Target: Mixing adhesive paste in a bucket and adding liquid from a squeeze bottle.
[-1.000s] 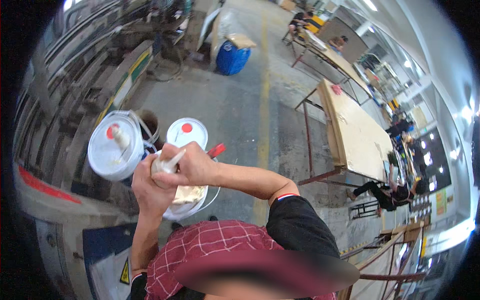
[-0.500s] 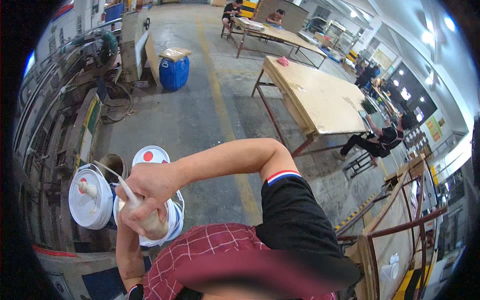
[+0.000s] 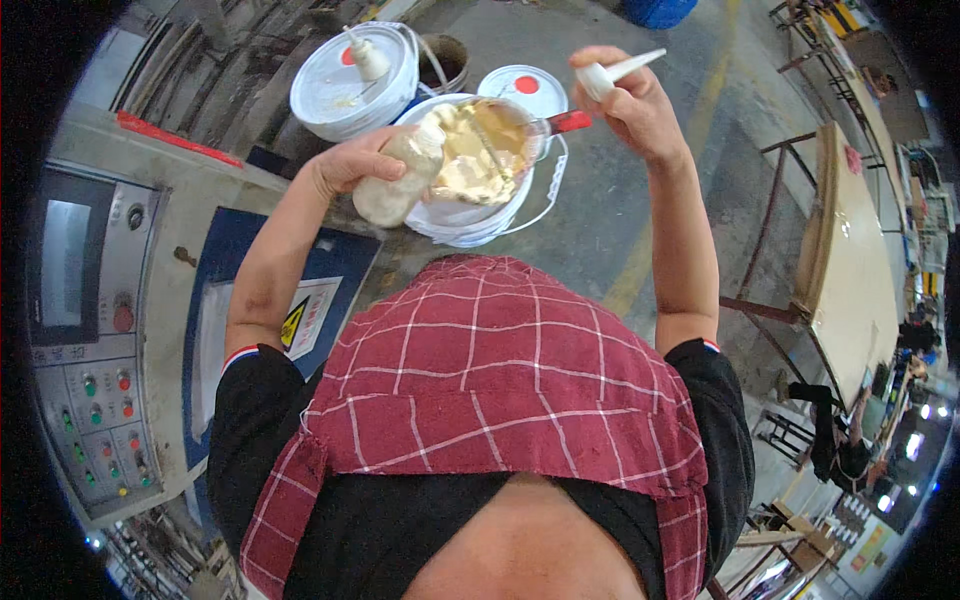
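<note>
Fingers [image 3: 345, 165] gripping bottle [image 3: 398, 180], open pail [image 3: 470, 215], concrete floor [image 3: 600, 190], workshop

Colour rundown: the cloth [image 3: 500, 400] in the middle of the frame is dark red with a thin white grid check, worn over a black shirt [image 3: 260, 440] with red-white-blue striped sleeve cuffs. The open bucket [image 3: 480, 215] is white, full of creamy yellow paste [image 3: 470, 150]. Two white lids [image 3: 350, 75] at the top have red dots. The machine panel [image 3: 90, 380] at left is grey with red and green buttons, beside a blue plate with a yellow warning triangle [image 3: 293, 322].
</note>
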Demonstrator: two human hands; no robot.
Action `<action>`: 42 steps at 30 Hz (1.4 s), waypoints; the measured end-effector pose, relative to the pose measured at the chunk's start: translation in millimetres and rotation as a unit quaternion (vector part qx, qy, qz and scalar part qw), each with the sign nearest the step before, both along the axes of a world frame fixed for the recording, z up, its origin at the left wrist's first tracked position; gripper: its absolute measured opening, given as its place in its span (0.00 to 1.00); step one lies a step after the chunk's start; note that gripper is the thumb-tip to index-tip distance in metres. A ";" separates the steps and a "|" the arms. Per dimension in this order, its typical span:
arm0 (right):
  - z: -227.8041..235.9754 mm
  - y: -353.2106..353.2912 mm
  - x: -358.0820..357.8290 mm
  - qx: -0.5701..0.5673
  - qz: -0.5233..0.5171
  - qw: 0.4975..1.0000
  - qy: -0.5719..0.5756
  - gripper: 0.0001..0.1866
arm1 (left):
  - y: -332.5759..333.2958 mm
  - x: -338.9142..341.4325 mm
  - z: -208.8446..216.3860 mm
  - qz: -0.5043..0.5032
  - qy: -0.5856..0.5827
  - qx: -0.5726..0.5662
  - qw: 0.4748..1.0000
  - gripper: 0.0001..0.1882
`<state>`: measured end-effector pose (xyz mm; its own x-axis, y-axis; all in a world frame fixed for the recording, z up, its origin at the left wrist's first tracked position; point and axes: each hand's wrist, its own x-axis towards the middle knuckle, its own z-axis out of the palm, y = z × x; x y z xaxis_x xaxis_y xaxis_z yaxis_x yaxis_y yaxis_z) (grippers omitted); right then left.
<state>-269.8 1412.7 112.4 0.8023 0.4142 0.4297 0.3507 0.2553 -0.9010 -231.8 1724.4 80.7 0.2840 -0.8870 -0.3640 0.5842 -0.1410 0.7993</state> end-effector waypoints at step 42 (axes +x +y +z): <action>-126.7 162.7 -88.7 -0.399 -0.468 0.773 -0.156 0.27 | -13.7 28.2 -35.3 0.062 -0.107 0.127 0.984 0.29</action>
